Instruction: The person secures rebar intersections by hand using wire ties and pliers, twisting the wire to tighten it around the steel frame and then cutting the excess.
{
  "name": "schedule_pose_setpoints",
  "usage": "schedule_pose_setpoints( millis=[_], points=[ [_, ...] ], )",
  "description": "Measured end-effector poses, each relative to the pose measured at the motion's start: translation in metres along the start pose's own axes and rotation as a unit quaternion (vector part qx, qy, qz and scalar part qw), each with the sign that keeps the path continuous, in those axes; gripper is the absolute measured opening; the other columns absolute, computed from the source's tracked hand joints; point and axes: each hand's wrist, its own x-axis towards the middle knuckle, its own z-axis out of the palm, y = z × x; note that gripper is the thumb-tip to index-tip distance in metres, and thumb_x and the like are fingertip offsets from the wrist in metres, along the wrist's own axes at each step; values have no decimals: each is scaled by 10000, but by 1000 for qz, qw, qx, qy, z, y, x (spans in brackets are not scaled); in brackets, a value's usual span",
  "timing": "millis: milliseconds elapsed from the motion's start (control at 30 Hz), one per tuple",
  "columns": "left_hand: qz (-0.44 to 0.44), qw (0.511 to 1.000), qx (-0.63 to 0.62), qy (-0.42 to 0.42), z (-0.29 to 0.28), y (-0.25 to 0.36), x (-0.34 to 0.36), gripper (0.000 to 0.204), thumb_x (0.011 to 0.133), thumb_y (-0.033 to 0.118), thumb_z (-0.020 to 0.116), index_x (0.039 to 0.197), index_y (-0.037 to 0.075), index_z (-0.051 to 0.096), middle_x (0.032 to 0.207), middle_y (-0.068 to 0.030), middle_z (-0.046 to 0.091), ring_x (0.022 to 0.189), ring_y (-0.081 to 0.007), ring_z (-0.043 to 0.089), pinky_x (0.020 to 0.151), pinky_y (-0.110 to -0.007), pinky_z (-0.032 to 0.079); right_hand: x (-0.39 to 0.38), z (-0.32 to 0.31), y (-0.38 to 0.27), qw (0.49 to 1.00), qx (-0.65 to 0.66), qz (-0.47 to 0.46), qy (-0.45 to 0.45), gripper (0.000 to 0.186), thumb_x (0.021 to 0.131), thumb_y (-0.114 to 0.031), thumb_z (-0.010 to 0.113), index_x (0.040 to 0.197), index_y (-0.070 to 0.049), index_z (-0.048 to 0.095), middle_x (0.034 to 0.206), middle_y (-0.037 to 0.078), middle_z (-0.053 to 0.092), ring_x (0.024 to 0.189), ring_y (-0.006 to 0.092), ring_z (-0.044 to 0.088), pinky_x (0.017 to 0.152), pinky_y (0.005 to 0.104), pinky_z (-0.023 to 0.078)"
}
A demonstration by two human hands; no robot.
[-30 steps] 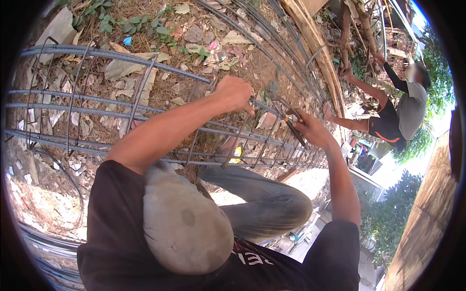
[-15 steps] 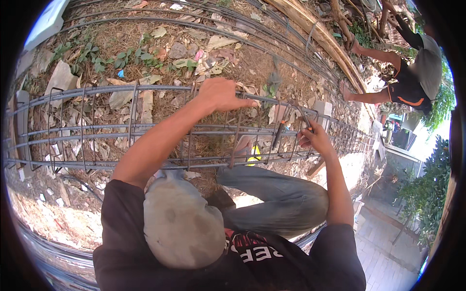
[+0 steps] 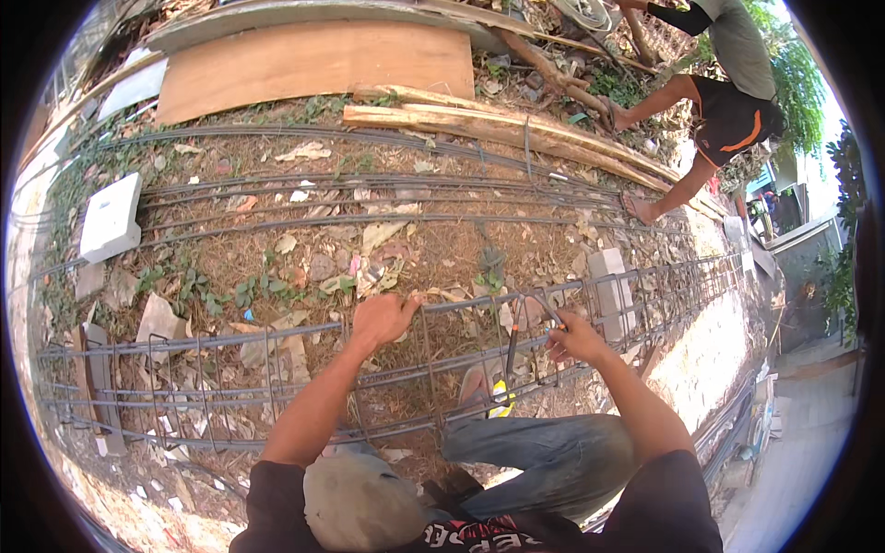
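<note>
On the littered ground [image 3: 267, 244] lies a long rebar cage [image 3: 406, 372], its right-hand portion crossing a pale block [image 3: 613, 293] and its upper bar directly beneath the left hand [image 3: 383, 321]. The left hand's fingers bend over this bar and are mostly hidden, so whether they close on it cannot be told. The fingers of the right hand [image 3: 576, 339], positioned above the cage, grip one handle of the pincers [image 3: 513, 346]; the other handle stands apart to the left, over the bars, with the head near the upper bar.
</note>
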Motion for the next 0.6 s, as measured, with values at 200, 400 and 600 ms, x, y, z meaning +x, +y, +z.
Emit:
schedule_pose_setpoints(
  millis=[200, 400, 600],
  points=[
    [-101, 982, -90, -130, 3, -47, 27, 677, 862, 679, 550, 819, 37, 758, 829, -212, 706, 850, -337, 688, 784, -417, 511, 68, 52, 60, 912, -380, -152, -5, 417, 930, -270, 577, 1245, 3, 563, 850, 202, 700, 709, 300, 707, 646, 408, 576],
    [-48, 998, -44, -4, 1, -29, -3, 721, 826, 680, 608, 1041, 0, 715, 932, -234, 705, 939, -388, 668, 862, -460, 510, 72, 70, 45, 867, -476, -123, -82, 422, 893, -318, 571, 1069, 58, 648, 947, 276, 690, 881, 378, 697, 790, 467, 547],
    [41, 965, -181, 183, -51, -29, -71, 601, 928, 505, 607, 1210, -25, 626, 1116, -207, 686, 1016, -319, 661, 865, -423, 509, 27, 1, -31, 985, -128, -113, -12, 593, 910, -321, 630, 1419, -51, 489, 995, 141, 713, 767, 226, 709, 614, 368, 590]
  ],
)
